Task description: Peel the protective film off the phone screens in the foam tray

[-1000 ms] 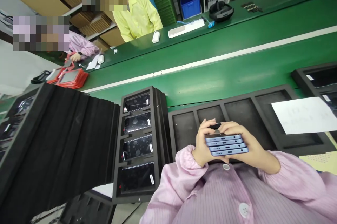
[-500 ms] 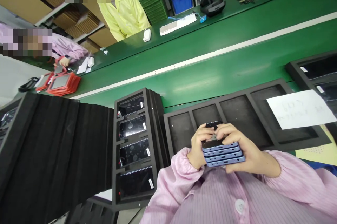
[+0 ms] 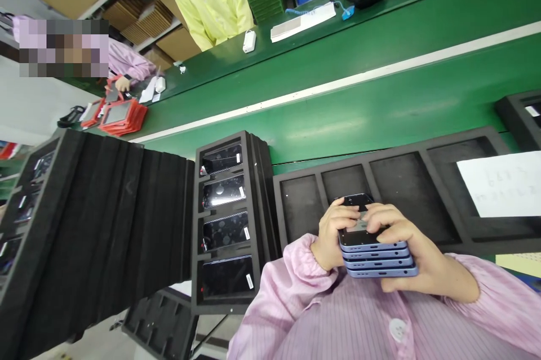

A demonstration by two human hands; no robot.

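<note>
Close to my chest I hold a stack of several blue phones [image 3: 378, 260], their bottom edges facing me. My left hand [image 3: 332, 234] wraps the stack's left side, its fingers curled over the black top phone. My right hand [image 3: 401, 241] grips the right side and underside, with fingers pressed on the top phone's screen. Just beyond my hands lies a black foam tray [image 3: 406, 149] with bare compartments. To the left, a stack of black foam trays [image 3: 257, 191] carries phones [image 3: 224, 230] with dark screens and white labels.
A green conveyor belt [image 3: 359, 106] with a white stripe runs across behind the trays. A tall pile of black foam [image 3: 97, 225] stands at the left. A white paper sheet [image 3: 502, 182] lies on the tray at right. Two other people work across the belt.
The view has shifted a little. My hands and the phone stack sit slightly lower and to the right. My right fingers have slid further over the top phone.
</note>
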